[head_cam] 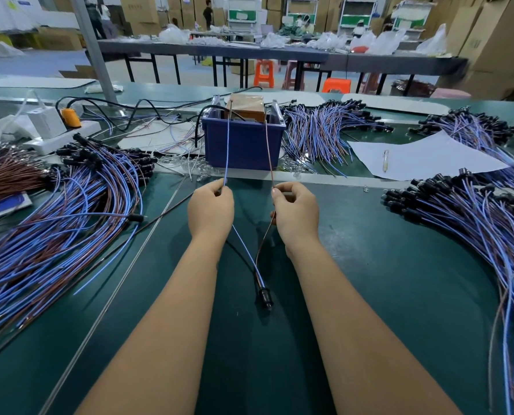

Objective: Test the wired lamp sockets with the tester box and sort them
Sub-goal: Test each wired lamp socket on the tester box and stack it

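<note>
Socket (265, 296) lies on green bench near the person. Left hand (210, 211) pinches blue lead (227, 145), right hand (295, 213) pinches brown lead (268, 145), ends stretched to tester box (243, 136), presumably for contact.

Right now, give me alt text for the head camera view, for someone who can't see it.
Two bare hands hold one wired lamp socket over a green table: left hand pinches its blue wire, right hand its brown wire, both running up to a blue tester box. Piles of wired sockets lie either side.
</note>
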Demonstrator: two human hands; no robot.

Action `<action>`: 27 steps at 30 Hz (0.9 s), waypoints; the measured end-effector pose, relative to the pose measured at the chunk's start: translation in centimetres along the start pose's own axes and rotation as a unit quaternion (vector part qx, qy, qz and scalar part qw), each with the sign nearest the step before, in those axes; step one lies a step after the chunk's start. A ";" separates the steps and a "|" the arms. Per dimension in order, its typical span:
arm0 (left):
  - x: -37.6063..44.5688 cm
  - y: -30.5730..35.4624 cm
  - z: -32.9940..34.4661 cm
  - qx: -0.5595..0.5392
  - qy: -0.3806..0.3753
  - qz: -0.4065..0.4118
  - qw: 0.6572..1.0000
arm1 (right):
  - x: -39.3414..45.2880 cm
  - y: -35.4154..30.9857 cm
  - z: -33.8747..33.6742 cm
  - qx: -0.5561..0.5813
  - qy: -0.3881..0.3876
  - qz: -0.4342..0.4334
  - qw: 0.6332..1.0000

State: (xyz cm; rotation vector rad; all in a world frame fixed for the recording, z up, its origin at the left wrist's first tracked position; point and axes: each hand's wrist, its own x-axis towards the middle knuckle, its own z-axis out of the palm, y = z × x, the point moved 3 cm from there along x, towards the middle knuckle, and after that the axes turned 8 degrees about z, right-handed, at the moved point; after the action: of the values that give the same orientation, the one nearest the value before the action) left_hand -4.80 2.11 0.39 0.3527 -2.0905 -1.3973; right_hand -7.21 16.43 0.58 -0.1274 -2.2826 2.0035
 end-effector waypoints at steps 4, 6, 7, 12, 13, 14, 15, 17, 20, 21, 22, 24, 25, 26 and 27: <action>0.2 0.0 -0.1 0.002 0.001 0.005 1.000 | 0.0 -0.1 0.0 -0.002 -0.003 0.001 1.000; 0.3 0.0 -0.1 0.007 -0.003 0.003 1.000 | 0.0 -0.1 0.0 -0.002 -0.005 0.001 1.000; 0.4 0.0 0.0 0.009 -0.005 0.001 1.000 | 0.0 -0.1 0.0 -0.003 -0.005 0.000 1.000; 0.5 0.0 0.0 0.011 -0.012 -0.012 1.000 | -0.1 -0.1 0.2 -0.012 -0.011 -0.008 1.000; 0.5 0.0 0.0 0.011 -0.011 -0.015 1.000 | -0.1 -0.1 0.2 -0.011 -0.011 -0.009 1.000; 0.6 0.0 0.0 0.010 -0.010 -0.016 1.000 | -0.1 -0.2 0.2 -0.011 -0.010 -0.009 1.000; 0.6 0.0 0.0 0.008 -0.010 -0.017 1.000 | -0.1 -0.2 0.1 -0.010 -0.010 -0.009 1.000; 0.6 0.0 0.0 0.009 -0.011 -0.017 1.000 | -0.2 -0.2 0.1 -0.009 -0.011 -0.010 1.000; 0.6 -0.1 0.0 0.007 -0.012 -0.016 1.000 | -0.2 -0.2 0.1 -0.011 -0.014 -0.012 1.000; 0.6 -0.1 0.0 0.007 -0.012 -0.015 1.000 | -0.2 -0.2 0.1 -0.014 -0.014 -0.013 1.000; 0.6 -0.1 0.0 0.004 -0.010 -0.014 1.000 | -0.1 -0.2 0.1 -0.016 -0.013 -0.014 1.000; 0.5 -0.1 0.0 -0.004 -0.006 -0.012 1.000 | -0.1 -0.2 0.1 -0.014 -0.011 -0.014 1.000; 0.6 -0.2 -0.1 -0.008 -0.004 -0.013 1.000 | -0.1 -0.2 0.1 -0.014 -0.011 -0.012 1.000; 0.6 -0.2 -0.1 -0.012 -0.002 -0.014 1.000 | -0.1 -0.2 0.1 -0.015 -0.012 -0.011 1.000; 0.6 -0.2 -0.1 -0.016 0.000 -0.016 1.000 | -0.1 -0.2 0.1 -0.016 -0.013 -0.010 1.000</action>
State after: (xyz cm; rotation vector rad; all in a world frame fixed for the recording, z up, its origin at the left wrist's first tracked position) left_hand -5.27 1.62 0.42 0.3736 -2.0686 -1.4475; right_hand -7.11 16.25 0.78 -0.0823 -2.3234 1.9703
